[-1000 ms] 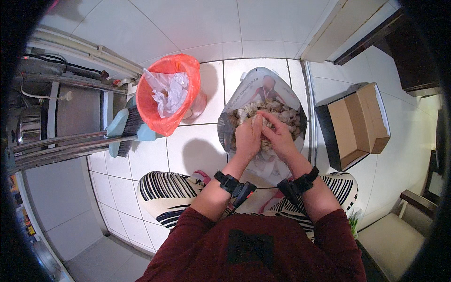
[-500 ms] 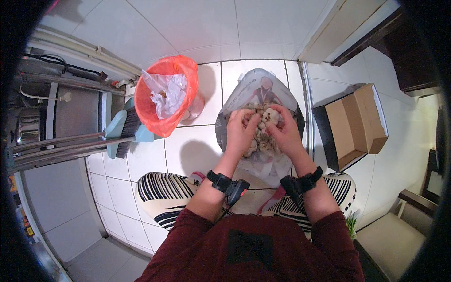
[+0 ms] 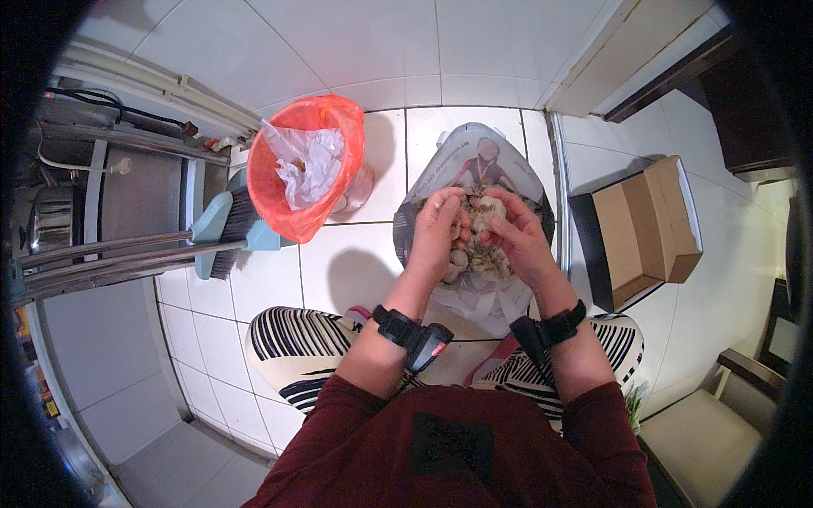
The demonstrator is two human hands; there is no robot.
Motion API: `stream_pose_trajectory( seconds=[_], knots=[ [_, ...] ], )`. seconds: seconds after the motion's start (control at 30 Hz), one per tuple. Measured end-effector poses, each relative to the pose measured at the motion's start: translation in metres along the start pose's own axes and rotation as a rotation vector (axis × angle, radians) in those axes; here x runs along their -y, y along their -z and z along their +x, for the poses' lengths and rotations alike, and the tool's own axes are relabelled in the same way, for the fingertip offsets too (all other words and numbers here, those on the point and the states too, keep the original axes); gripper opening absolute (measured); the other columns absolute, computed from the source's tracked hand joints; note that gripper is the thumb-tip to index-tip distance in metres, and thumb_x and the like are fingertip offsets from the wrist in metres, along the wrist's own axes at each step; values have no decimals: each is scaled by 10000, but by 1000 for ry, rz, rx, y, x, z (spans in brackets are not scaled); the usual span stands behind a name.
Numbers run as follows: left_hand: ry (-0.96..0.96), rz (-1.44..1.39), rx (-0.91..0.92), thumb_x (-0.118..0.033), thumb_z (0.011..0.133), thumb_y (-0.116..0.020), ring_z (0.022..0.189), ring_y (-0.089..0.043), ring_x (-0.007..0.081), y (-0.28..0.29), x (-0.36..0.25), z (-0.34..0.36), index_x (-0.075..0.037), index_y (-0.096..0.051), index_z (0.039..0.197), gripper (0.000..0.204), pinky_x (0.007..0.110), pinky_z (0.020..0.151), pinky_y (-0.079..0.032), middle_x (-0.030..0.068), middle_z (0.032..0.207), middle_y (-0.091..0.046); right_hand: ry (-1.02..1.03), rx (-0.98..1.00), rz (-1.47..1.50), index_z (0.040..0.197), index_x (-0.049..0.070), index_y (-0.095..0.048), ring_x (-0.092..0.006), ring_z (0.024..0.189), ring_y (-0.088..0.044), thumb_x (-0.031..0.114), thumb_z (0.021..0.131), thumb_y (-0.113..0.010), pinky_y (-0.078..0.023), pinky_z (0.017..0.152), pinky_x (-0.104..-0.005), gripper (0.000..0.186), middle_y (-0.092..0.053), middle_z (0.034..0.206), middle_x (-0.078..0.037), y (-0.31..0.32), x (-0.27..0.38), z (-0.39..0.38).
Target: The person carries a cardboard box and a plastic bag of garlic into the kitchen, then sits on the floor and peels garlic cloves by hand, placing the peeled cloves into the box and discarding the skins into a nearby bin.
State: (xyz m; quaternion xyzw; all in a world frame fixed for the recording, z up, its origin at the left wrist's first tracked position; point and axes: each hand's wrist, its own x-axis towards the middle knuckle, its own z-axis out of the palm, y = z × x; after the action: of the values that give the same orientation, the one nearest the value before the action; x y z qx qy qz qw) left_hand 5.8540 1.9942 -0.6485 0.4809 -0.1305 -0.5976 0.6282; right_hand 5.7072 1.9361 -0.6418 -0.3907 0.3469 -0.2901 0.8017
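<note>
A pale garlic bulb point(image 3: 488, 212) is pinched between the thumb and fingers of my right hand point(image 3: 523, 240). Close on its left, my left hand point(image 3: 435, 229) has its thumb and fingers drawn together; what they hold, if anything, I cannot make out. Both hands are above a pile of garlic bulbs point(image 3: 456, 264) with loose dry skins, partly hidden by my fingers. The pile rests on a grey-white printed plastic bag point(image 3: 457, 157) spread on the floor between my feet.
Left of the bag stands a bin with a red liner point(image 3: 269, 196), white plastic crumpled inside. Beside it are a broom point(image 3: 230, 233) and a light blue dustpan point(image 3: 210, 222). An open cardboard box point(image 3: 628, 227) lies right of a metal floor strip point(image 3: 560, 186). A beige-seated chair point(image 3: 707, 436) is lower right.
The bulb in my right hand has turned, so its dark-spotted face no longer faces me. My left fingers have shifted slightly. The whole view has moved a little.
</note>
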Motion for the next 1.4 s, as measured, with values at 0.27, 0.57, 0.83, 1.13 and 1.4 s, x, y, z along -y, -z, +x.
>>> stream_pose_trajectory(
  seconds=[0.27,0.57,0.83,1.13,1.4],
  knots=[
    [9,570,18,-335,923,-464,529,-436,50,0,8,2,-27,-590,924,332,210,447,-323,-21,605,-476,285,46,-910,1179,29,-494,-271,867,-574,11,766,-569,-476,748,-307,420,-567,1035,-133,-13,-4,-4],
    [-284,1140,190,-208,715,-699,805,-628,232,14,24,8,-84,-583,1112,432,333,723,-480,117,893,-652,307,64,-1153,1121,54,-556,-295,1086,-485,165,806,-572,-366,950,-421,334,-532,1158,-133,8,-26,3],
    [170,215,-126,-336,882,-461,403,-392,50,8,25,7,-74,-575,702,337,196,367,-246,-6,546,-501,364,114,-874,1119,14,-517,-199,870,-535,80,882,-482,-456,756,-321,249,-520,1005,-121,-2,-30,7],
    [-119,254,-221,-279,916,-440,485,-469,87,39,66,31,-53,-579,788,296,237,413,-343,-6,601,-530,495,-122,-688,1355,65,-287,-246,965,-507,44,857,-461,-430,835,-327,528,-474,1088,-171,-5,-40,16],
    [-277,771,35,-244,873,-514,672,-603,176,40,58,21,9,-602,949,278,313,579,-482,86,788,-649,314,94,-959,1058,14,-527,-308,890,-491,72,810,-492,-386,843,-396,257,-524,1038,-167,-4,-62,19]
  ],
)
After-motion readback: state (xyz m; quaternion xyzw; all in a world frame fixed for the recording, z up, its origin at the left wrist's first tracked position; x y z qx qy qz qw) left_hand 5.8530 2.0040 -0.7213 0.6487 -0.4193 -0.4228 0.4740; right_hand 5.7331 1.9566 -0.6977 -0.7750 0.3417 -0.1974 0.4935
